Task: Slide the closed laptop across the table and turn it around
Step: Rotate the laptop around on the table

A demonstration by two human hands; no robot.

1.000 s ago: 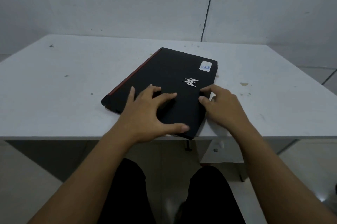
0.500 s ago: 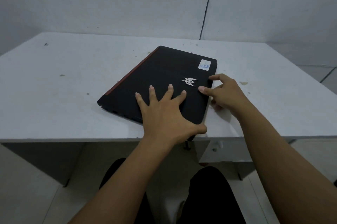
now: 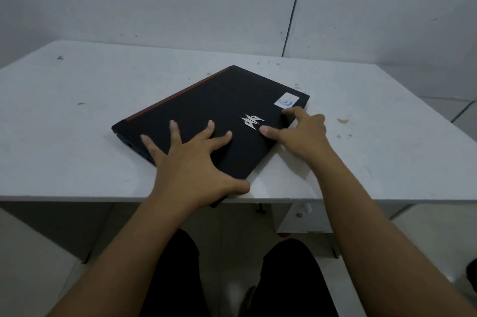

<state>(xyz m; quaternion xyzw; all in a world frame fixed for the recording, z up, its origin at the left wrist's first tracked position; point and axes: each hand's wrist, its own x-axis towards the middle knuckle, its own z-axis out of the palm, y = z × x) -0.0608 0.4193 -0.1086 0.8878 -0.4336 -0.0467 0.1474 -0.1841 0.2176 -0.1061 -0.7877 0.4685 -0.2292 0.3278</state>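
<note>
two hands on the laptop (image 3: pixel 214 120) here, and it sits skewed on the table (image 3: pixel 77 136), lid shut, near corner poking just past the front edge. that corner is the worry. the left hand (image 3: pixel 191 164) lies flat on the lid, fingers spread wide apart, thumb hooked round by that overhanging corner, nothing clamped. the right hand (image 3: pixel 302 131) sits at the right edge near the sticker (image 3: pixel 287 100), fingers curled and parted, thumb pressing on the lid by the logo (image 3: pixel 251 121), fingertips over the side; i can't tell if they grip under it.

so what can go wrong? pull toward the body while turning and more of the base leaves the table, and with weight from the flat palm on that end it could tip off into the lap. the palm holds by friction alone, so it may skid on the smooth lid and the turn stalls. the grit specks on the table could scratch the underside. safest guess is push away first, then swing.
</note>
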